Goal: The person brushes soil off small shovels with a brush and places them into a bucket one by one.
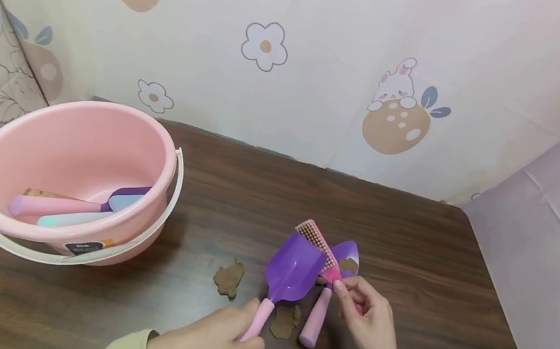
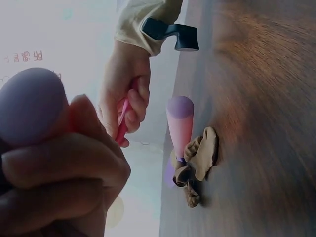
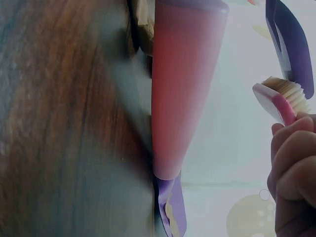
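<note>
My left hand grips the pink handle of a purple toy shovel, its blade raised above the table. My right hand pinches a pink brush with tan bristles, which lie against or close to the shovel blade's edge; the right wrist view also shows the brush by the blade. Beneath them a second purple shovel rests on the table, a brown lump in its partly hidden blade. Flat brown clay-like pieces lie around, one piece just below the held shovel.
A pink bucket with a white handle stands on the left, several tools inside it. The dark wooden table ends against a patterned curtain. A black wrist-worn device sits at the right sleeve.
</note>
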Action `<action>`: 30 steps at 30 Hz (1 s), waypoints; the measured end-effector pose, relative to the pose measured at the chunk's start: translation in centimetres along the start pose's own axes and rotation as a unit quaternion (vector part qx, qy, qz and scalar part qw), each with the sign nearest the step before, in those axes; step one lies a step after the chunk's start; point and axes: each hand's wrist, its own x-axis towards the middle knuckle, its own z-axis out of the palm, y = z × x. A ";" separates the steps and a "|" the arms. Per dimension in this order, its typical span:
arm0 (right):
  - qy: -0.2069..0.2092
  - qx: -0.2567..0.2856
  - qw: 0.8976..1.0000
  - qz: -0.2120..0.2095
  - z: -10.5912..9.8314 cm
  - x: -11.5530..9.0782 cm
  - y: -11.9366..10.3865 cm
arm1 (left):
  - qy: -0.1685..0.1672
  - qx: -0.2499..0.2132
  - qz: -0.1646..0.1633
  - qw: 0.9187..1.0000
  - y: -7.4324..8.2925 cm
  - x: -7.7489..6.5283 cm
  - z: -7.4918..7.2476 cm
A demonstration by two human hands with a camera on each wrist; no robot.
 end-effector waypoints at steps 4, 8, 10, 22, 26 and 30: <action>0.011 0.022 0.999 0.027 0.1 0.0 -0.1 | 0.019 -0.013 -0.019 1.000 0.3 0.0 -0.5; 0.014 0.049 0.998 0.046 -0.1 -0.1 -0.4 | 0.055 -0.014 -0.044 0.997 0.7 -0.2 -1.7; 0.011 0.055 0.997 0.050 -0.1 -0.2 -0.4 | 0.073 -0.017 -0.048 0.996 1.1 -0.5 -2.4; -0.015 0.063 0.995 0.080 -0.1 -0.7 0.1 | 0.182 -0.031 -0.093 0.978 3.4 -2.5 -7.1; -0.025 0.057 0.995 0.083 0.0 -0.8 0.3 | 0.205 -0.001 -0.103 0.973 3.8 -3.3 -8.2; -0.034 0.057 0.994 0.082 0.1 -1.0 0.3 | 0.228 0.021 -0.099 0.968 4.1 -4.2 -9.2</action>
